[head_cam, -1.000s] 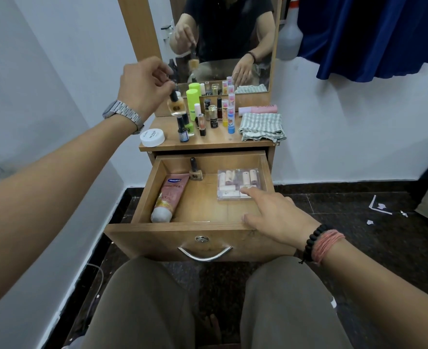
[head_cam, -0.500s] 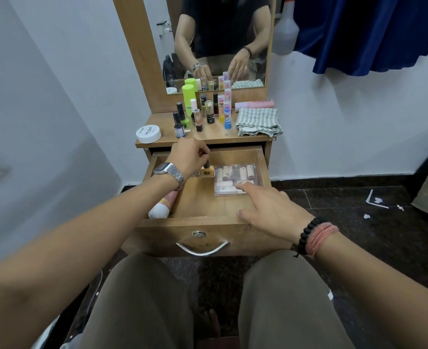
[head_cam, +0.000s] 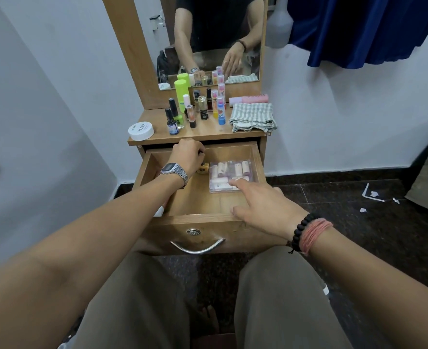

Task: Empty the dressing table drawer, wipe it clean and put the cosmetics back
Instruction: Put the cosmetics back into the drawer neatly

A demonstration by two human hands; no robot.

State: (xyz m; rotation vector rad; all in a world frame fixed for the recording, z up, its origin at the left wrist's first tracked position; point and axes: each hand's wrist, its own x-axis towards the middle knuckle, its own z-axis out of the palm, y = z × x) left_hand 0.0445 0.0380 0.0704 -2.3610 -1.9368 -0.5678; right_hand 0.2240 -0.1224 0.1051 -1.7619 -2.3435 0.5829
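Both hands (head_cam: 189,154) (head_cam: 263,207) inside open drawer (head_cam: 203,219), left on bottle (head_cam: 203,169)

1. Take the open drawer (head_cam: 200,197) as your landmark: it juts out toward you from under the tabletop (head_cam: 208,133).
2. In the drawer, the clear box (head_cam: 229,175) lies at the back right, the small bottle (head_cam: 203,169) touching its left side.
3. Your left hand (head_cam: 186,156) is in the drawer's back left, over that bottle.
4. Your right hand (head_cam: 263,210) rests on the drawer's front right rim, forefinger reaching to the box.
5. Behind and above the drawer, bottles (head_cam: 198,107) stand on the tabletop, the folded cloth (head_cam: 253,116) to their right, the jar (head_cam: 141,130) to their left.
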